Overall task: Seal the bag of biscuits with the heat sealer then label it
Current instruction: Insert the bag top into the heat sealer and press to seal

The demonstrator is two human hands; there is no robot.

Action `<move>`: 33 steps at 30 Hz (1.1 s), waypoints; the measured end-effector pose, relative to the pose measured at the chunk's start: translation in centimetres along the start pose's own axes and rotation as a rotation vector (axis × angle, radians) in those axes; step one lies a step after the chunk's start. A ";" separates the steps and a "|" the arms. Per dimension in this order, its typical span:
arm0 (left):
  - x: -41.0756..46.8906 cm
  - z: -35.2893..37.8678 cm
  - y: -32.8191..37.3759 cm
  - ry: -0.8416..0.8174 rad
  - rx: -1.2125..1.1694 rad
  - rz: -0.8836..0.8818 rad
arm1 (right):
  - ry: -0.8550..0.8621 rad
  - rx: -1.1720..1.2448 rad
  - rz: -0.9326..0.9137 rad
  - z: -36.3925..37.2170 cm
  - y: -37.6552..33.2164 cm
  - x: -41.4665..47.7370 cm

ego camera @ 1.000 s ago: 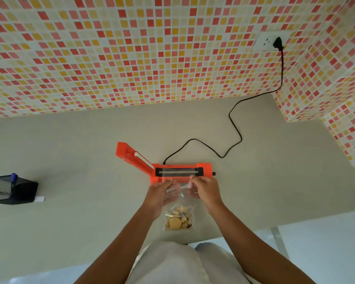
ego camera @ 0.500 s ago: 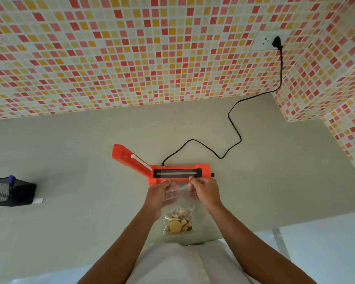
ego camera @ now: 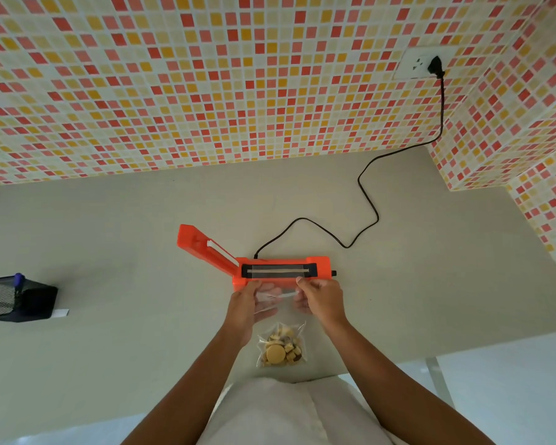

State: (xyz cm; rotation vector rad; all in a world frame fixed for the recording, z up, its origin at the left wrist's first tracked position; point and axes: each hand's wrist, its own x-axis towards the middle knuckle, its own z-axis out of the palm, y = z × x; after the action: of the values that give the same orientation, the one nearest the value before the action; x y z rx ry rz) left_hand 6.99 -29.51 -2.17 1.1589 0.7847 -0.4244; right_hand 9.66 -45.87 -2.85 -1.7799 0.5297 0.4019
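The clear bag of biscuits (ego camera: 281,345) lies on the table (ego camera: 109,252) right in front of the person. Its long side points away from them, with the open top toward the orange heat sealer (ego camera: 283,271) and the biscuits at the near end. The left hand (ego camera: 246,305) and right hand (ego camera: 321,300) each pinch a top corner with curled fingers (ego camera: 304,284), just beside the sealer's strip. The sealer lies left to right, its lid (ego camera: 206,248) up at the left. Its black cord (ego camera: 366,200) runs to a wall socket (ego camera: 414,64). Far left stands a black mesh pot (ego camera: 16,297) with a blue pen (ego camera: 18,281) and a white slip (ego camera: 60,313).
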 end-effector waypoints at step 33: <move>-0.4 -0.5 0.0 -0.002 0.057 0.040 | 0.037 -0.012 0.015 0.2 0.4 -0.8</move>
State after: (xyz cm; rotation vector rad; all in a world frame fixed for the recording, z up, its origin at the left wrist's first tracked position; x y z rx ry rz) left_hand 6.56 -29.05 -2.00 1.2248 0.7508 -0.4169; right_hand 8.77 -45.64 -2.80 -1.7985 0.5676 0.3837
